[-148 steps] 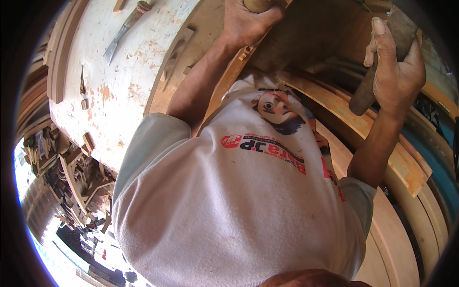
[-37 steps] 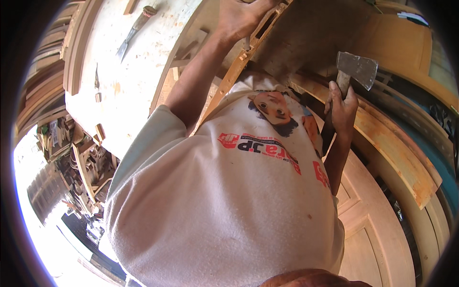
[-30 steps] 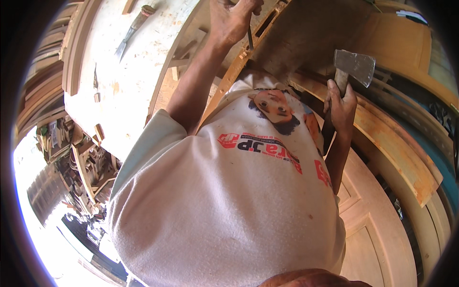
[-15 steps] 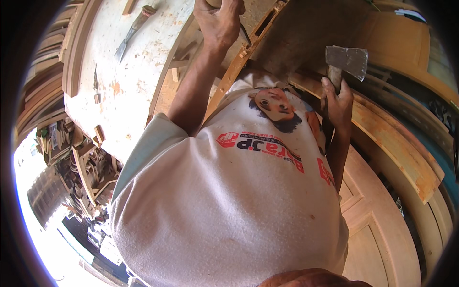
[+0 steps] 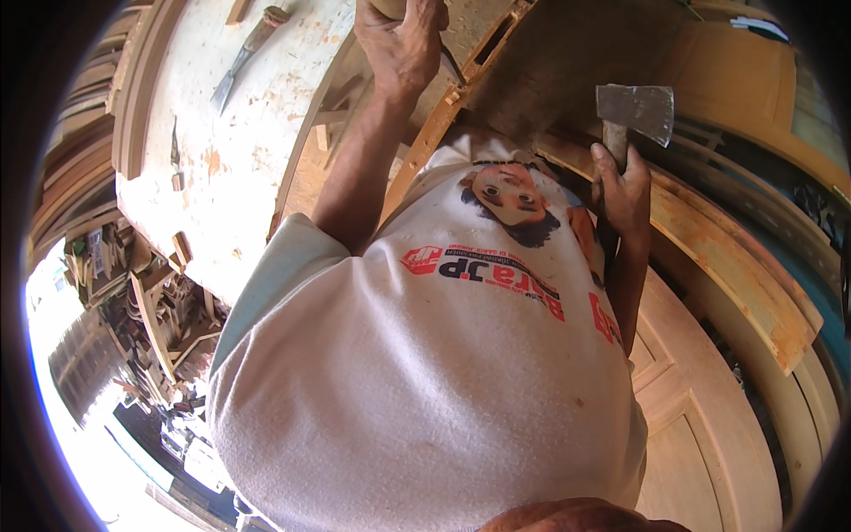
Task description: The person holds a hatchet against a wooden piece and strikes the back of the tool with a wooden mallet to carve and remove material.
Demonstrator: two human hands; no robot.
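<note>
My left hand [image 5: 401, 49] is closed around the rounded handle of a chisel, partly cut off by the top edge. The dark chisel blade [image 5: 453, 64] slants down from the hand, its tip against a narrow wooden rail [image 5: 432, 124]. Just beyond the tip, a dark slot [image 5: 493, 43] is cut into the rail. On the other side, my right hand [image 5: 628, 197] grips a hatchet [image 5: 636, 112] by its wooden handle, just under the head. The grey head is raised, its edge facing right, apart from the chisel.
Left of the rail is a pale, worn bench top [image 5: 253, 133] bearing another chisel [image 5: 246, 58] and a thin pointed tool [image 5: 175, 155]. Scrap wood [image 5: 160, 310] is heaped at the left. Curved boards [image 5: 736, 257] and a panelled door [image 5: 700, 426] lie to the right.
The hatchet and my right hand have shifted slightly left. My left hand has moved a little left and down, still on the chisel, whose tip stays at the rail.
</note>
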